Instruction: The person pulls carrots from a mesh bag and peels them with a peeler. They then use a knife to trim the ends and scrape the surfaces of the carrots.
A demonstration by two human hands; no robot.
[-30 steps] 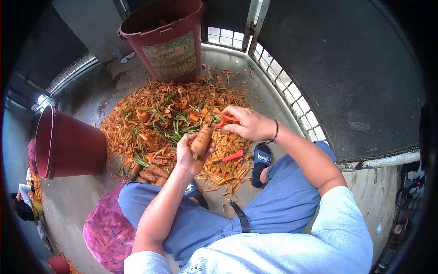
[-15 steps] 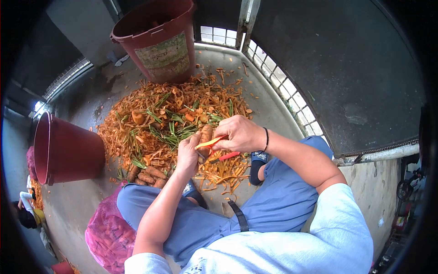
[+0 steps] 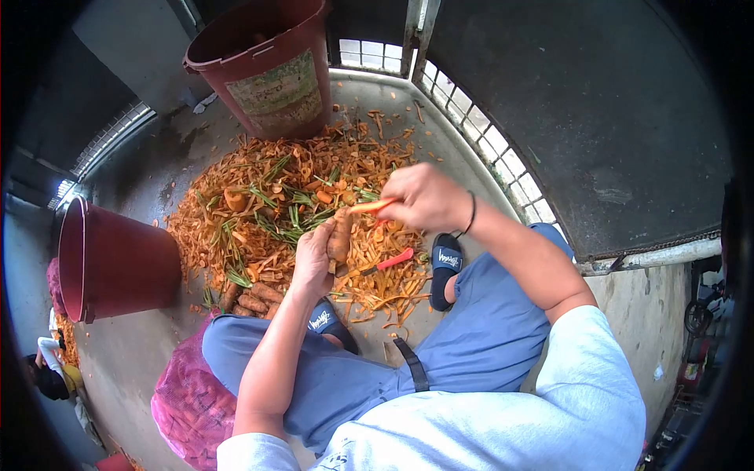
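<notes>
My left hand [image 3: 315, 253] is closed around a thick, partly brown carrot [image 3: 340, 240], held upright over the pile of peelings [image 3: 259, 188]. In my right hand [image 3: 424, 198], slightly blurred, is an orange peeler [image 3: 372, 206] whose front end meets the carrot's top. Below the hands, a knife with a red handle [image 3: 395, 260] rests on the orange shavings. Several unpeeled carrots [image 3: 263, 296] lie by my left knee. A peeled carrot chunk [image 3: 236, 199] and green stalks sit among the peelings.
A large red bucket [image 3: 267, 78] stands behind the pile, and another red bucket [image 3: 126, 257] lies tilted at the left. A pink mesh sack [image 3: 192, 392] is beside my left leg. A dark panel [image 3: 581, 133] borders the right. Another person [image 3: 52, 369] is at far left.
My right hand has moved up and to the right, bringing the peeler from across the carrot to its top end. My left hand has shifted slightly left with the carrot.
</notes>
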